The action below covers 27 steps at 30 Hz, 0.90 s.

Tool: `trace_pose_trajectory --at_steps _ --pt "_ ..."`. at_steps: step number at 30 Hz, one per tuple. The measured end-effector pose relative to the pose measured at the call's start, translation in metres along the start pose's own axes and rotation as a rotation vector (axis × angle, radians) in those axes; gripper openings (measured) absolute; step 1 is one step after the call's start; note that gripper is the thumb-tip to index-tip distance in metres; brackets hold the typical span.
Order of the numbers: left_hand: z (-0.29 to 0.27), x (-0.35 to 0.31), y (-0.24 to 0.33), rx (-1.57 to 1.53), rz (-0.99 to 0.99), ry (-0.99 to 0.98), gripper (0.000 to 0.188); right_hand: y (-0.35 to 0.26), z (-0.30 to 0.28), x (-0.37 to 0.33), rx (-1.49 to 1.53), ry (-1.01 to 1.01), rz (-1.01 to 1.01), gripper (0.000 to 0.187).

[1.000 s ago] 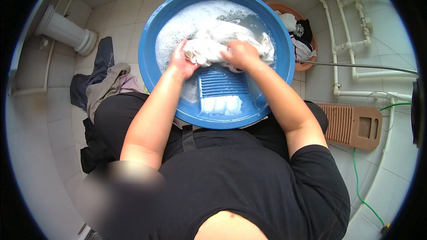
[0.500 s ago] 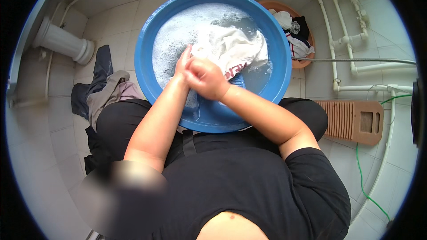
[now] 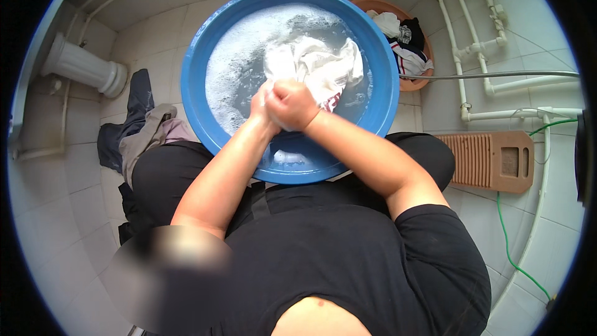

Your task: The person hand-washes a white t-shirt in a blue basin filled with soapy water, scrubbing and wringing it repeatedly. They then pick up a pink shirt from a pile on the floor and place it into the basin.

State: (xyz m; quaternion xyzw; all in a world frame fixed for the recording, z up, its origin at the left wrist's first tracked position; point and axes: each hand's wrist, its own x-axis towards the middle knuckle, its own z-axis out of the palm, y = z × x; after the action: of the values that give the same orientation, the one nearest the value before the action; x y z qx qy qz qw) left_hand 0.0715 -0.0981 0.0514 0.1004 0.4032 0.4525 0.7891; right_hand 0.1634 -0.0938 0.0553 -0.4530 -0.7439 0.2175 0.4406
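A large round blue basin (image 3: 196,50) sits between my knees, holding sudsy grey water. A white garment (image 3: 320,65) with dark red print lies bunched in it, partly in the water. My right hand (image 3: 291,104) is closed in a fist around a near part of the cloth. Pressed against it, my left hand (image 3: 260,106) also grips the fabric, its fingers mostly hidden. White foam (image 3: 233,68) covers the left and far side of the water.
An orange tub (image 3: 367,5) with clothes stands behind the basin at right. A brown washboard (image 3: 497,160) lies on the right. Dark and beige clothes (image 3: 138,127) lie on the floor at left. White pipes (image 3: 463,81) and a grey hose (image 3: 491,75) run along the right.
My hands have drawn together and down slightly, closing on the cloth. The garment has been pulled nearer and covers the ridged blue surface seen before.
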Motion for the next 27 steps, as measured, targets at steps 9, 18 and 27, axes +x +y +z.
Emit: trace_pose_trajectory --at_steps 9,18,27 --pt "-0.004 0.014 0.033 0.276 0.438 0.211 0.049 0.074 -0.077 0.032 -0.467 -0.598 0.538 0.056" --pt "-0.021 0.022 0.022 0.143 0.140 0.257 0.051 0.094 -0.072 0.012 -0.752 -0.249 0.290 0.020" --pt "-0.012 0.040 0.004 1.422 0.558 -0.178 0.062 0.105 -0.045 0.048 -0.536 -0.624 0.720 0.047"
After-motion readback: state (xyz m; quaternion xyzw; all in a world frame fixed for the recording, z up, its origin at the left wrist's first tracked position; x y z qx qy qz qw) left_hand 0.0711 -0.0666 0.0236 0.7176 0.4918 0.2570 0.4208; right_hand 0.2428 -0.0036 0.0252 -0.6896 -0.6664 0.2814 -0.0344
